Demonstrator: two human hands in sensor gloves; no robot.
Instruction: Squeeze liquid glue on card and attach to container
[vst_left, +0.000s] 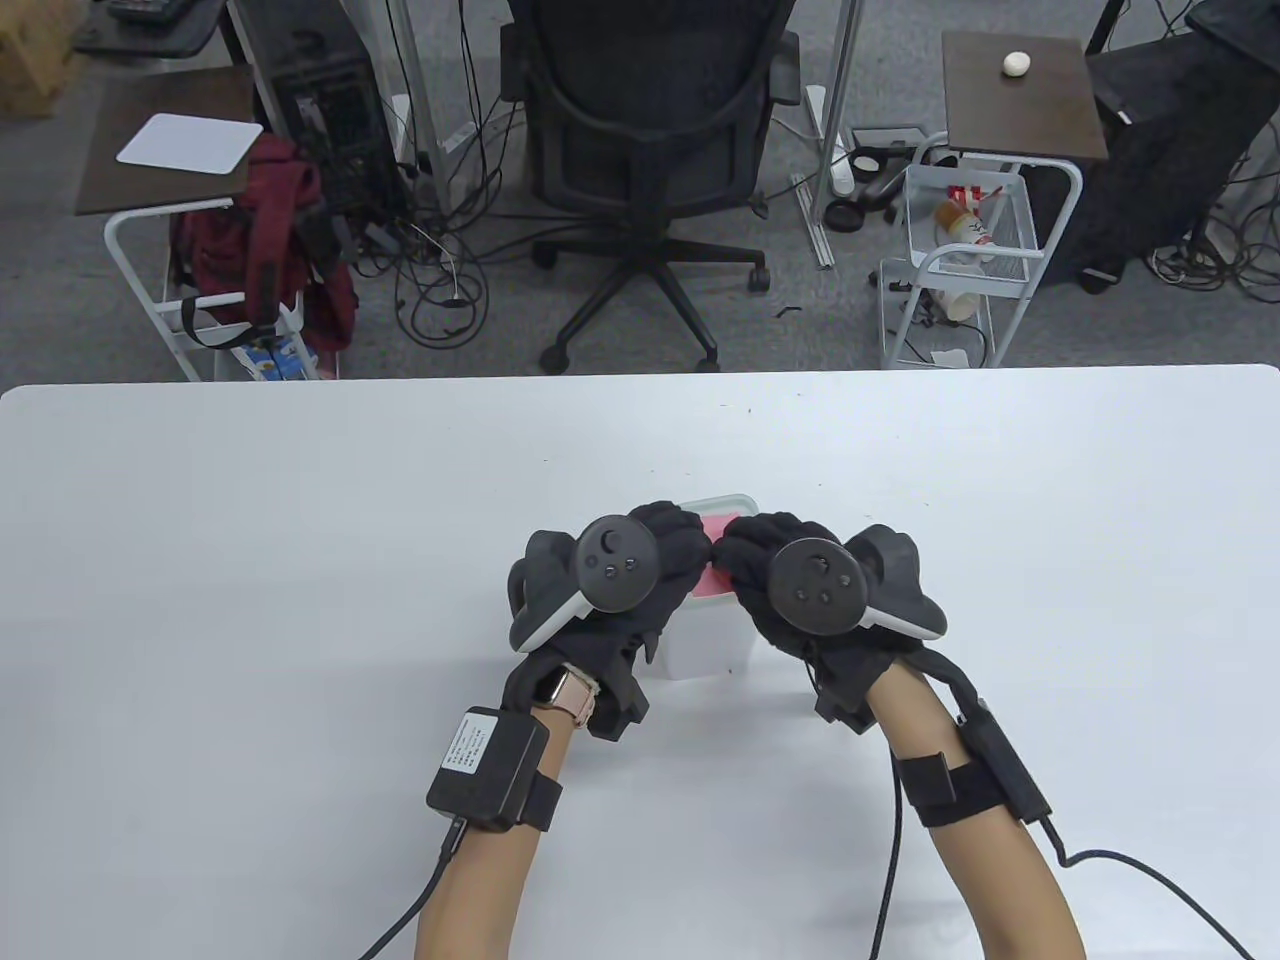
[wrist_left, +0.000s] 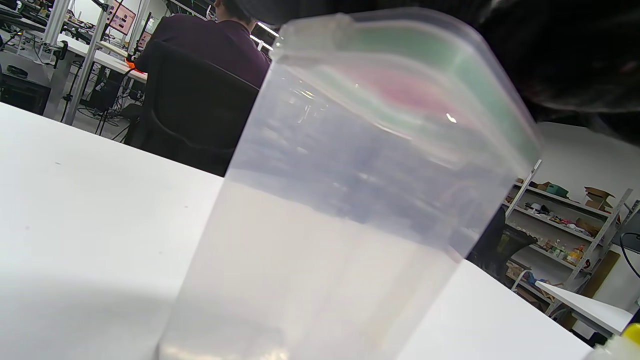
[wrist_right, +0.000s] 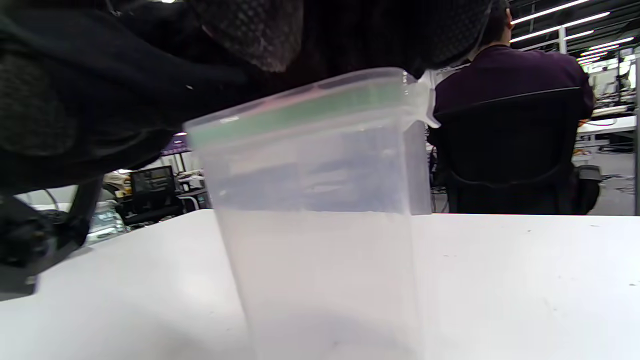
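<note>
A translucent plastic container (vst_left: 700, 650) with a lid stands on the white table (vst_left: 300, 550), near its middle. A pink card (vst_left: 716, 526) lies on the lid, mostly covered by my hands. My left hand (vst_left: 682, 548) rests on the lid's left part and my right hand (vst_left: 742, 552) on its right part, their fingertips meeting over the card. In the left wrist view the container (wrist_left: 340, 200) fills the frame, with my glove (wrist_left: 575, 50) above the lid and pink showing through. In the right wrist view my glove (wrist_right: 150, 65) lies over the container's (wrist_right: 320, 200) lid.
An office chair (vst_left: 650, 150) stands beyond the table's far edge, between a side table with a red backpack (vst_left: 270, 230) and a wire cart (vst_left: 960, 250). A yellow-topped object (wrist_left: 631, 334) shows at the left wrist view's bottom right corner.
</note>
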